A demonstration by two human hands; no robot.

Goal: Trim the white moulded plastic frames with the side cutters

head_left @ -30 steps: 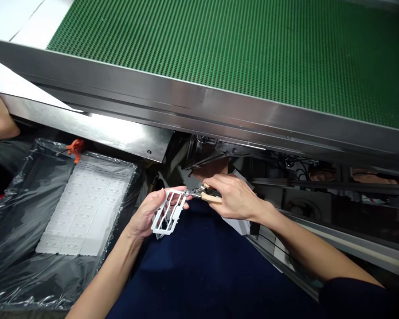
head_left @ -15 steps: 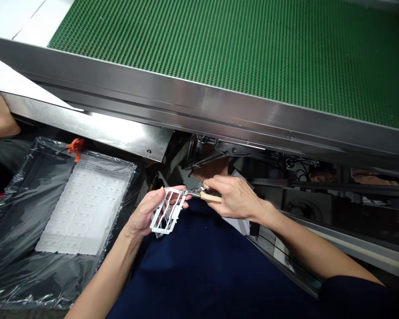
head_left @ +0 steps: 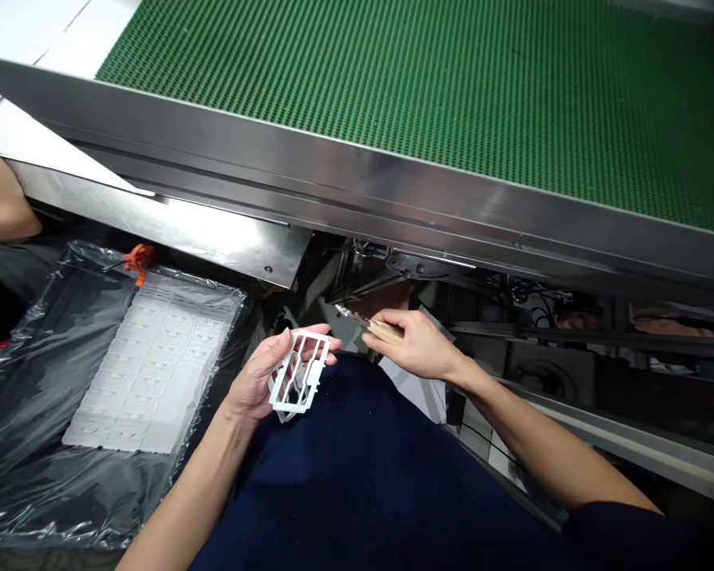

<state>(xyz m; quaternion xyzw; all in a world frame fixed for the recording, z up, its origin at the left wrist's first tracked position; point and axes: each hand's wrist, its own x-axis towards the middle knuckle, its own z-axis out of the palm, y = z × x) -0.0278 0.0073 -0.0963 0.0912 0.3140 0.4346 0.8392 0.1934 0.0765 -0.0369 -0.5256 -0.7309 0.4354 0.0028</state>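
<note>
Here, in the head view, the left hand [head_left: 255, 382] holds a white frame [head_left: 299, 373] over the lap, below the green belt [head_left: 422, 79]; its fingers pinch the frame by the edges. The right hand [head_left: 417, 346] is closed around the nippers [head_left: 364, 322]; their tips are near the frame, not touching, so it seems a pause in trimming. A further cut, I judge, needs the tips set exactly on the rim. The frame is thin, with open bars, tilted; a tray [head_left: 29, 396] lies left.
</note>
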